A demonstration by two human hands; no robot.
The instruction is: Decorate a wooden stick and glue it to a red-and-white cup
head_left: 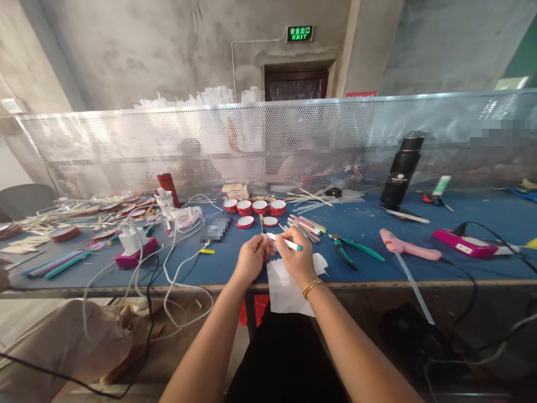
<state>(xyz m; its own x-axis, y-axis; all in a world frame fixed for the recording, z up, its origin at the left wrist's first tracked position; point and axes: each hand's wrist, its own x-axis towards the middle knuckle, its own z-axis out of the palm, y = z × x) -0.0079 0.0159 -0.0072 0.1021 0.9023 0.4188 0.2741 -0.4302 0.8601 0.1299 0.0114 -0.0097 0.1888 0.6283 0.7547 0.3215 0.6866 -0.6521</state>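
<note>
At the table's near edge, my left hand (253, 258) is closed around a thin brown wooden stick (263, 224), which points up and away. My right hand (298, 258) grips a white marker pen (287, 242) with a green end, its other end close to the stick. Whether the pen touches the stick is too small to tell. A white sheet (289, 294) hangs over the edge below my right hand. Just beyond my hands lie red-rimmed white discs (245, 222), some in stacks (277, 208), and a bundle of coloured sticks (308, 225).
Right of my hands are green-handled pliers (356, 249), a pink glue gun (409, 246), a magenta power strip (464, 243) and a black bottle (400, 173). White cables (168, 263) tangle at the left, near another magenta strip (136, 253). A perforated metal screen (168, 129) runs behind.
</note>
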